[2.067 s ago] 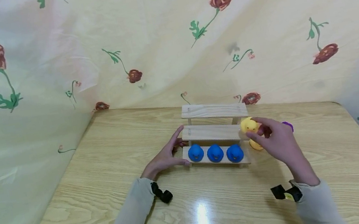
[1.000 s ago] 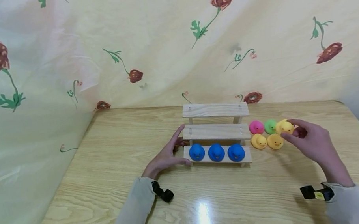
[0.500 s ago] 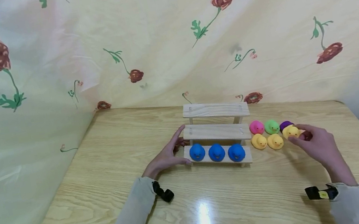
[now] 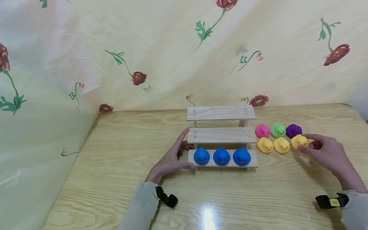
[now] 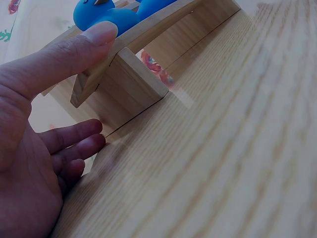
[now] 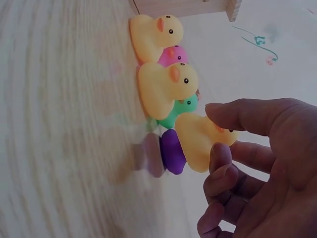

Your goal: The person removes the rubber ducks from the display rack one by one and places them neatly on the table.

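"Where's the yellow duck [image 4: 298, 140] that's in hand?"

"At the right end of the near row, just in front of the purple duck [image 4: 294, 130]. The right hand [image 4: 328, 152] pinches it between thumb and fingers. In the right wrist view it leans a little; I can't tell whether its base touches the table [image 4: 259, 208]."

"What's beside it?"

"Two more yellow ducks [image 4: 281, 146] stand upright to its left. Behind those are a pink duck [image 4: 262, 130] and a green duck [image 4: 278, 130], in line with the purple one."

"And the other hand?"

"The left hand [image 4: 169, 162] is spread wide at the left end of a three-step wooden stand [image 4: 222, 135], thumb at the lowest board, forefinger up by the middle one."

"Anything on the stand?"

"Three blue ducks [image 4: 222, 157], side by side along the lowest step. Behind the table hangs a pale cloth [image 4: 160, 24] printed with red flowers."
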The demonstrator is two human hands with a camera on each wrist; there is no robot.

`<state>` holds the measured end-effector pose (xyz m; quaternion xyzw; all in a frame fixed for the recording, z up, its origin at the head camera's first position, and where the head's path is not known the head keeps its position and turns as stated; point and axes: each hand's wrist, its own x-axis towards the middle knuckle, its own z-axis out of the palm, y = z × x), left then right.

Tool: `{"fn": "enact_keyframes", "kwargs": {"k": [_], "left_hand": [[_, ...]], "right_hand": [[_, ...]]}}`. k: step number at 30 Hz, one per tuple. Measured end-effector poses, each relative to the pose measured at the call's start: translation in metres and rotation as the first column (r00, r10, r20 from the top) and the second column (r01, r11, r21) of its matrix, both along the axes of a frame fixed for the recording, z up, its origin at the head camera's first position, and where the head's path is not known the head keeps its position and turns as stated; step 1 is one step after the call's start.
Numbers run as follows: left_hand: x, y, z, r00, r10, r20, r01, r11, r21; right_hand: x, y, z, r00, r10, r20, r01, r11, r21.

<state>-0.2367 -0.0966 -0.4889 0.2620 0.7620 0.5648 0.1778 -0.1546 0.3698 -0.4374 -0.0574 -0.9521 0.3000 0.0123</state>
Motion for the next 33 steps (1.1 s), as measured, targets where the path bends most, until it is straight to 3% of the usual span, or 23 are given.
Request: {"fn": "enact_keyframes", "kwargs": {"k": [14, 33], "left_hand": [[-0.001, 0.001, -0.002, 1.000, 0.011, 0.016, -0.011, 1.000, 0.000], [0.000, -0.001, -0.005, 1.000, 0.009, 0.014, -0.009, 1.000, -0.004]], "right_hand": [[-0.004, 0.007, -0.015, 0.999, 0.013, 0.043, -0.010, 0.997, -0.071], [-0.002, 0.008, -0.023, 0.998, 0.009, 0.060, -0.006, 0.998, -0.055]]}}
